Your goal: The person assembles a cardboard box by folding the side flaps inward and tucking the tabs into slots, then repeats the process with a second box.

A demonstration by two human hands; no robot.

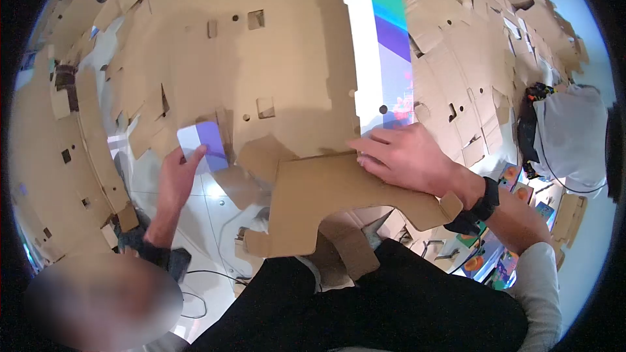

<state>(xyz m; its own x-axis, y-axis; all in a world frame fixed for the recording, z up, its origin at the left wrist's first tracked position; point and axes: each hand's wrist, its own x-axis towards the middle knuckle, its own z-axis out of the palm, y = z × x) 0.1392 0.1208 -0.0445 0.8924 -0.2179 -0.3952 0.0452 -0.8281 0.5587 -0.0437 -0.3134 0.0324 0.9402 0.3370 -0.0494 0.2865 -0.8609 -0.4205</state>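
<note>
A large brown cardboard sheet point(293, 58) with punched holes and slots lies in front of me. Its right edge carries a white, green and purple printed strip point(393, 45). My left hand point(179, 173) pinches a small white-and-purple printed cardboard flap point(207, 143), thumb on top, at the left. My right hand point(411, 156) is closed on the sheet where the printed strip meets the fold, its fingertips at the crease. Towards my lap, a curved cardboard panel point(306, 189) with a rounded cut-out bends down below the right hand. Both wrists wear black bands.
More flat cardboard pieces point(456, 58) are spread to the right, and others point(52, 156) stand along the left. A grey-white cloth-like bundle point(570, 137) with a black cable is at far right. Colourful printed boxes point(495, 261) lie on the floor. A blurred patch covers the lower left.
</note>
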